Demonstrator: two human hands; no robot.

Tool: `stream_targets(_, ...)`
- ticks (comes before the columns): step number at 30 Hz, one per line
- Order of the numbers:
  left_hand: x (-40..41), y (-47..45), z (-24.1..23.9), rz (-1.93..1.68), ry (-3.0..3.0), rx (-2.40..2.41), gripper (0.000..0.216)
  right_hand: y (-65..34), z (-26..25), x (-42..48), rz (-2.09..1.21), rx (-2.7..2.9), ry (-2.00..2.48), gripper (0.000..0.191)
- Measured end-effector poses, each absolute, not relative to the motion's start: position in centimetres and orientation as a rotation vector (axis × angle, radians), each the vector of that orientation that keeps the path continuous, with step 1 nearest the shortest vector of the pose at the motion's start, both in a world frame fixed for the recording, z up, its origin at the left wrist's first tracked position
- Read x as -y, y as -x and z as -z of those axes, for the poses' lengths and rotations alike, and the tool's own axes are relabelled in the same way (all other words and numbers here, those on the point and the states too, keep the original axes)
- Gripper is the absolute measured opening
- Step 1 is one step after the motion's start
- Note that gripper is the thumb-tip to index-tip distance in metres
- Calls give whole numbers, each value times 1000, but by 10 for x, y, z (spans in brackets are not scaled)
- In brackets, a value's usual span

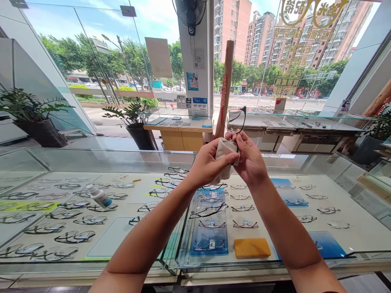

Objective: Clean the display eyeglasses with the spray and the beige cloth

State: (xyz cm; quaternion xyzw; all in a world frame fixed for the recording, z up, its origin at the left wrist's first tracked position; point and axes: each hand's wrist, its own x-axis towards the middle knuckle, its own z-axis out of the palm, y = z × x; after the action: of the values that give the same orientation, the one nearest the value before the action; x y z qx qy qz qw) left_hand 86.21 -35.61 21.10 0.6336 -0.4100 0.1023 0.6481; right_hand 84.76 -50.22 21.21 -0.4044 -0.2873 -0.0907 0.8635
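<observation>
Jutting above the fingers (246, 145), glasses (237, 119) tilt over beige cloth (224, 149).

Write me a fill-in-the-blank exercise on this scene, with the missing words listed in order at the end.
1. Of the pale cloth and the dark-rimmed glasses held by the left hand and right hand, the ____ stick up higher.
2. Of left and right, the white spray bottle is on the person's ____ side.
3. High up at the pillar is an electric ____ with a round guard.

Missing words: glasses; left; fan.
</observation>
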Motion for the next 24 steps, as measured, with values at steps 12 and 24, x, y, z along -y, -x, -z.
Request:
stream_targets(12, 364, -854, -209, -270, -1237, 822, 60, -835, -212, 496, 339, 642, 979, 21)
stream_targets(24, 354, -850, -218, -221, -1440, 937, 61, -830, -215, 502, 488, 590, 1055, 8)
